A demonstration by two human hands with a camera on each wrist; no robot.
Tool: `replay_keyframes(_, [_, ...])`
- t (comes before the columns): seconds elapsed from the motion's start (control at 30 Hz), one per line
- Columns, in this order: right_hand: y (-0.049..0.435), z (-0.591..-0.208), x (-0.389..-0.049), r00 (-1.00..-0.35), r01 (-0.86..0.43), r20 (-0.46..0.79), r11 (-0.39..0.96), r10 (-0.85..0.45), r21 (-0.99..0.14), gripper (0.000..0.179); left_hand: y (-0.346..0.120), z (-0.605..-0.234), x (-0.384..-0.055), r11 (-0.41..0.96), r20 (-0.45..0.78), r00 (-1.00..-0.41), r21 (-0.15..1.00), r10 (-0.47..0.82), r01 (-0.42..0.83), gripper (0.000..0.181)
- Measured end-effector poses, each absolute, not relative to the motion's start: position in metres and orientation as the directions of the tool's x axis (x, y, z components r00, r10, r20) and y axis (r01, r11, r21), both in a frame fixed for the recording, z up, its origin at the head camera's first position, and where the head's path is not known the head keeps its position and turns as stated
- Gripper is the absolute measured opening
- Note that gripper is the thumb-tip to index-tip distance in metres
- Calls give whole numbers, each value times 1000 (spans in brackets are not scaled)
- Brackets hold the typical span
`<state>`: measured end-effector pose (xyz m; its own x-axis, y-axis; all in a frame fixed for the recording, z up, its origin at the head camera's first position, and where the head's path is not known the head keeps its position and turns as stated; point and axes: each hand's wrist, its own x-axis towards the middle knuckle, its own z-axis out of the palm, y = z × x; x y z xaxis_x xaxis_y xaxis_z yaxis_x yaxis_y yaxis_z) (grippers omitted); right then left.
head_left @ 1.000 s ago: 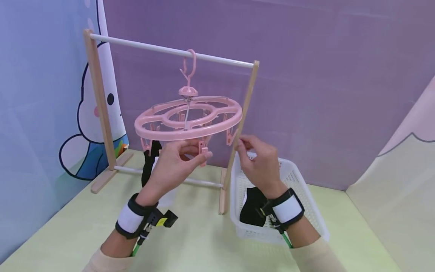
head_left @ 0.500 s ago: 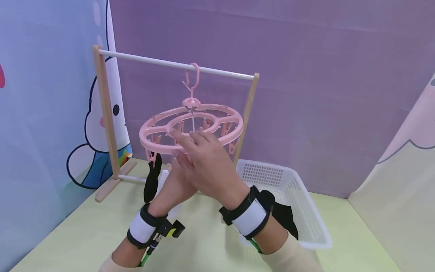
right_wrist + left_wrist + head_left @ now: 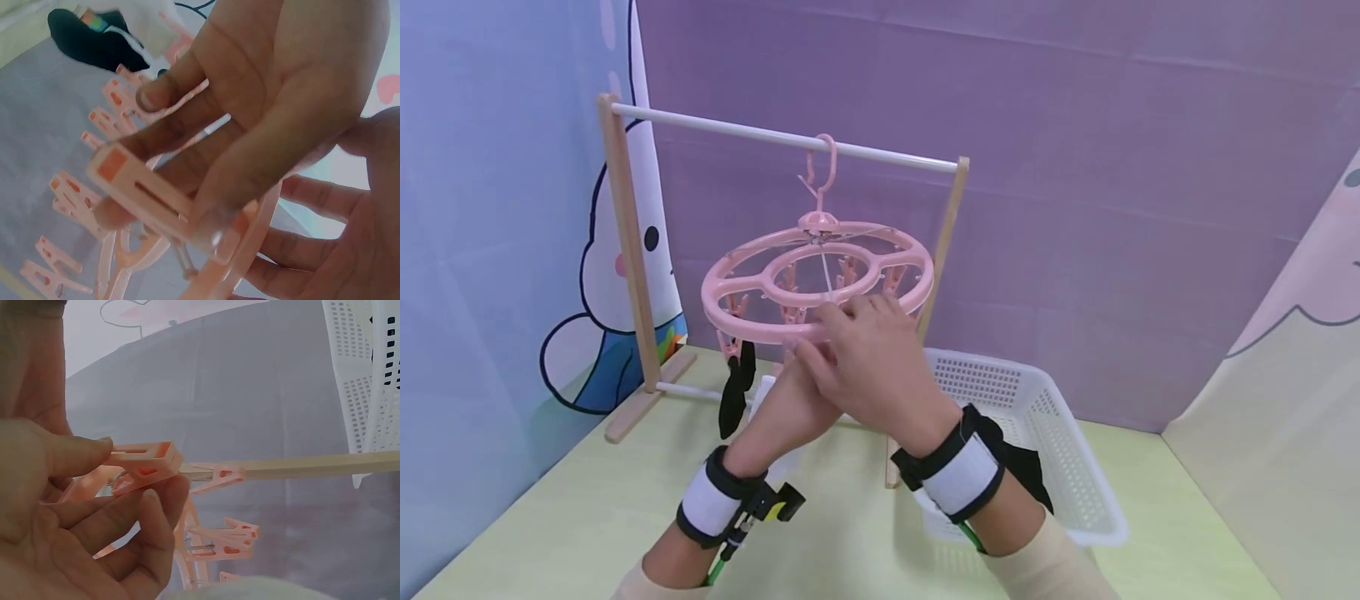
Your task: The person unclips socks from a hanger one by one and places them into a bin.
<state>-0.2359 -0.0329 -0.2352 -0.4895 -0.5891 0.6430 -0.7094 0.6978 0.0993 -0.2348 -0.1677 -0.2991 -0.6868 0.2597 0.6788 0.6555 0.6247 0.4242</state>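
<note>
A round pink clip hanger (image 3: pixel 741 327) hangs by its hook from a rack. With thumb and fingers, my left hand (image 3: pixel 790 410) pinches a pink clothespin (image 3: pixel 147 456) under the rim; nothing shows between the clip's jaws in the left wrist view. Over the front of the ring lies my right hand (image 3: pixel 891 375), its fingers bent over the rim and its thumb at the lower edge beside the left hand. Part of the left hand is hidden behind the right in the head view. A black sock (image 3: pixel 732 404) dangles from a clip on the hanger's left side.
The rack's white top rod (image 3: pixel 722 127) runs between two wooden uprights. At right stands a white perforated basket (image 3: pixel 1086 467) with black cloth (image 3: pixel 1026 471) inside. A white cloth (image 3: pixel 762 392) shows behind my left hand. Several other clips hang around the hanger.
My right hand has come left from beside the rack's upright above the basket onto the front rim of the hanger. My left hand has kept its place at the clothespin.
</note>
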Motion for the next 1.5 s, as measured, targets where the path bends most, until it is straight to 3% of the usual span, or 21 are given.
replay_keyframes(0.13, [-24, -232, -239, -474, -758, 664, 652, -578, 27, 32, -174, -289, -230, 548, 613, -732, 518, 297, 656, 50])
replay_keyframes(0.23, [-17, -231, -242, -458, -793, 678, 609, -574, -21, 28, -187, -273, -219, 514, 482, -824, 646, 298, 564, 45])
replay_keyframes(0.37, [-12, -232, -247, -431, -822, 695, 568, -576, -39, 34, -211, -252, -200, 620, 305, -910, 666, 280, 414, 19])
replay_keyframes(0.47, [-10, -234, -250, -410, -830, 717, 556, -564, -37, 37, -229, -242, -190, 691, 263, -936, 633, 233, 350, 23])
replay_keyframes(0.6, [-9, -239, -254, -389, -827, 755, 561, -528, -33, 33, -247, -239, -188, 727, 296, -938, 603, 178, 328, 22])
replay_keyframes(0.73, [-10, -243, -257, -358, -836, 790, 548, -498, -33, 28, -254, -243, -193, 760, 267, -934, 546, 238, 351, 25])
replay_keyframes(0.87, [-10, -243, -259, -331, -851, 825, 522, -457, -52, 26, -247, -250, -199, 770, 201, -925, 513, 321, 379, 57])
replay_keyframes(0.93, [-9, -242, -260, -327, -856, 838, 513, -436, -67, 27, -240, -254, -204, 736, 237, -913, 541, 331, 407, 67])
replay_keyframes(1.17, [-2, -246, -264, -365, -850, 847, 510, -387, -133, 31, -222, -263, -214, 601, 389, -882, 649, 266, 467, 38])
replay_keyframes(1.37, [4, -259, -274, -465, -797, 817, 564, -341, -218, 35, -225, -263, -213, 559, 382, -872, 669, 306, 490, 37])
replay_keyframes(1.5, [7, -272, -279, -497, -782, 805, 569, -323, -255, 44, -225, -264, -214, 548, 360, -871, 678, 333, 490, 32])
